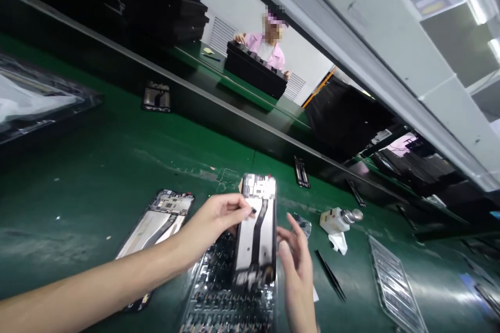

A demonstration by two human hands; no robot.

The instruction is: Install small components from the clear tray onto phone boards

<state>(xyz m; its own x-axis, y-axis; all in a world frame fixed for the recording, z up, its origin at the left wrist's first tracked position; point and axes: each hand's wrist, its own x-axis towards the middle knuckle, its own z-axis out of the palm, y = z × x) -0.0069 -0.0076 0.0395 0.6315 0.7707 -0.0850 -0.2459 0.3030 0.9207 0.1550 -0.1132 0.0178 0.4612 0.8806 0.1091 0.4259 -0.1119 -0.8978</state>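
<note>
An opened phone [266, 239] with its circuit board and a black ribbon cable exposed is in the middle, over a clear tray of small parts [222, 299]. My left hand [224, 213] is closed, thumb and forefinger pinching a small black part [253, 210] over the phone's left side. My right hand [295, 257] is beside the phone's right edge, fingers apart; whether its fingertips touch the phone I cannot tell. A second opened phone [172, 203] lies to the left, partly hidden by my left forearm.
Black tweezers [330, 274] and a white bottle with a metal top [334, 220] are on the right, near a clear ribbed tray [398, 283]. Phone frames [157, 98] lie along the back ledge. A person in pink [269, 49] handles a black box [255, 70] across the bench.
</note>
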